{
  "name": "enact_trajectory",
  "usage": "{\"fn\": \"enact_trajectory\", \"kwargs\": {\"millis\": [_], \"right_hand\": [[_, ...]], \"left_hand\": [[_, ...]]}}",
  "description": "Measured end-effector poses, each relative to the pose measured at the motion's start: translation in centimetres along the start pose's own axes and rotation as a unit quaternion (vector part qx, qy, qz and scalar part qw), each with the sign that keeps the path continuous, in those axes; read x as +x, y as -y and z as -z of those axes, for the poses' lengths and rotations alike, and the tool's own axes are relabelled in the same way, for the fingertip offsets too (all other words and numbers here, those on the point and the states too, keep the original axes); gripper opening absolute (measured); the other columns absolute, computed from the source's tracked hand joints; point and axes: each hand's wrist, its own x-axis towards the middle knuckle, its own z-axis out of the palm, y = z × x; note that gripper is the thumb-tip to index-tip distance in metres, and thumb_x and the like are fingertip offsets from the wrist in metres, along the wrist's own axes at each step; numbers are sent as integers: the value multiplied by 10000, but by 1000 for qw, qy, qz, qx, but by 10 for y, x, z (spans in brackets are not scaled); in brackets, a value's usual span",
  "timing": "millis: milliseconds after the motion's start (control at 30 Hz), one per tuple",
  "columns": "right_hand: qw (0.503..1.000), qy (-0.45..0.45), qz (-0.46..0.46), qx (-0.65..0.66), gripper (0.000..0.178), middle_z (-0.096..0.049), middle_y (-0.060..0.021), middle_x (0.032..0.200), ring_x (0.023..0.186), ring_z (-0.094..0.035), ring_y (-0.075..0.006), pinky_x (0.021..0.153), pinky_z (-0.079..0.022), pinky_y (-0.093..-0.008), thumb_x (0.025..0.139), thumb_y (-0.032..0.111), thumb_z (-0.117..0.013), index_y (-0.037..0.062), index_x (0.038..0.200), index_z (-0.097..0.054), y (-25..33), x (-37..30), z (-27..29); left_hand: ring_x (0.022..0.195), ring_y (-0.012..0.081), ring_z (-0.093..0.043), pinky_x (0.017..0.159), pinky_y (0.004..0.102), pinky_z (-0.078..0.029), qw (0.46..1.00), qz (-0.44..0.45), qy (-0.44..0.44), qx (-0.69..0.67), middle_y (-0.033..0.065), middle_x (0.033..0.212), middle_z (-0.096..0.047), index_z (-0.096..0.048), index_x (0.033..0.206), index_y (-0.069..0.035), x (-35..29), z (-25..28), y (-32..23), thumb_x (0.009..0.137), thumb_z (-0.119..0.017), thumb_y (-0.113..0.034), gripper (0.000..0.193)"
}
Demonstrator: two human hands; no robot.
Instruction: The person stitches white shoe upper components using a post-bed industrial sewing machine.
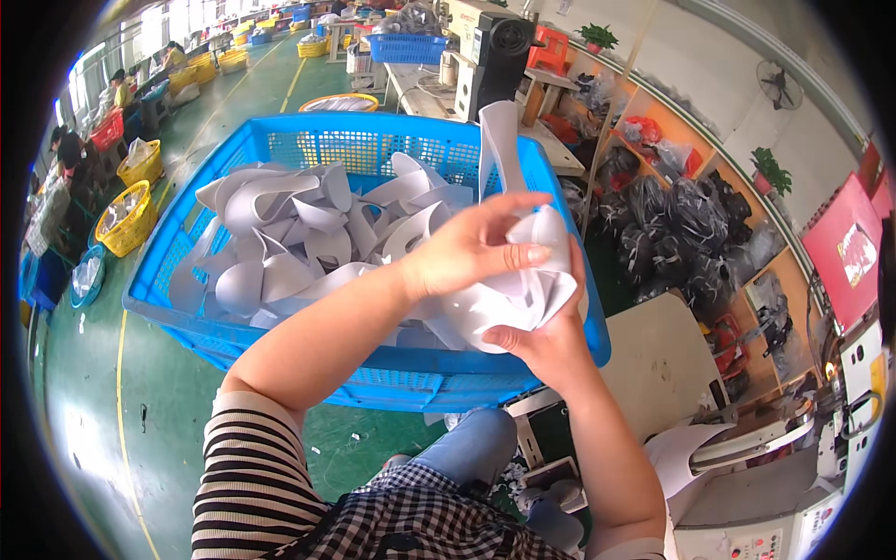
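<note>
Both my hands hold a bundle of white curved sheet pieces (518, 294) over the right side of a large blue plastic basket (420, 366). My left hand (467, 245) grips the bundle's upper left, thumb across the front and fingers reaching over the top. From below and the right, my right hand (553, 341) clasps it, thumb in front; most of its fingers are behind the pieces. Many loose white curved pieces (280, 229) lie heaped in the basket. One tall white piece (502, 140) stands up against the basket's far right wall.
A sewing machine (756, 448) sits at the lower right, with a white piece (686, 453) at its arm. Shelves to the right hold black plastic bags (667, 229). Another machine (485, 56) stands beyond the basket. Yellow baskets (124, 219) and seated people are at the left.
</note>
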Motion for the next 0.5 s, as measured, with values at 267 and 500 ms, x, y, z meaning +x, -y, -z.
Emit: {"fn": "enact_trajectory", "kwargs": {"millis": [267, 500], "right_hand": [[977, -210, -11, -19, 579, -481, -117, 1153, 1067, -477, -198, 916, -370, -306, 681, -54, -644, -6, 1204, -400, -10, -5, 33], [955, -284, -17, -87, 593, -467, -139, 1163, 1048, -488, -225, 898, -397, -326, 667, -86, -630, -18, 1205, -389, 3, -17, 76]], "left_hand": [[1032, 219, -508, 874, 322, -407, 990, 77, 80, 85, 113, 1139, -515, -464, 1194, -33, 3, 30, -7, 712, -681, -451, 674], [963, 172, -514, 790, 299, -419, 914, -15, 282, 291, 94, 1018, -565, -579, 960, -11, -11, 10, -3, 744, -676, -320, 389]]}}
